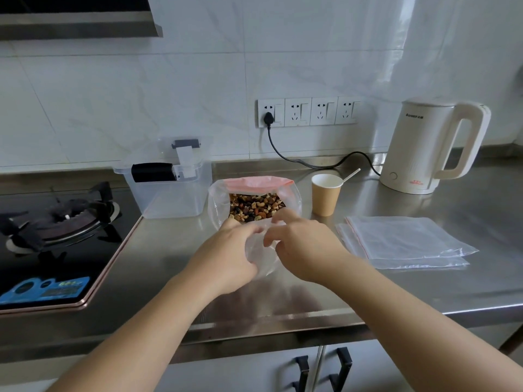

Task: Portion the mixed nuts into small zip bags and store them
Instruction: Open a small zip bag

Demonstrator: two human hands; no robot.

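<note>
Steel counter (424, 292) ran under a white tiled wall (169, 80), gas hob (56, 222) at left, cabinet handles (302, 372) along the near edge. Both hands were at centre, just near of the big bag (291, 193). That bag stood open, pink zip rim up, nuts (254, 207) visible inside. Left hand (226, 256) had fingers curled on the left edge of a small bag (260, 258); right hand (300, 247) pinched its right edge, fingers bent at the mouth. Small bag sat between the two hands, held just above or on the counter, can't tell which; it looked clear, contents not readable through the blur. Stack of spare bags (402, 241) lay flat to the right, apart from the hands. Paper cup (325, 196) with a white stick (351, 175) in it stood just right of the big bag. Clear tub (169, 193) with a dark latch stood left of the big bag, close beside it. Kettle (433, 145) was far right, cord (297, 162) running to the leftmost socket (270, 113) in a row of four on the wall. Hood edge (79, 24) showed top left.
</note>
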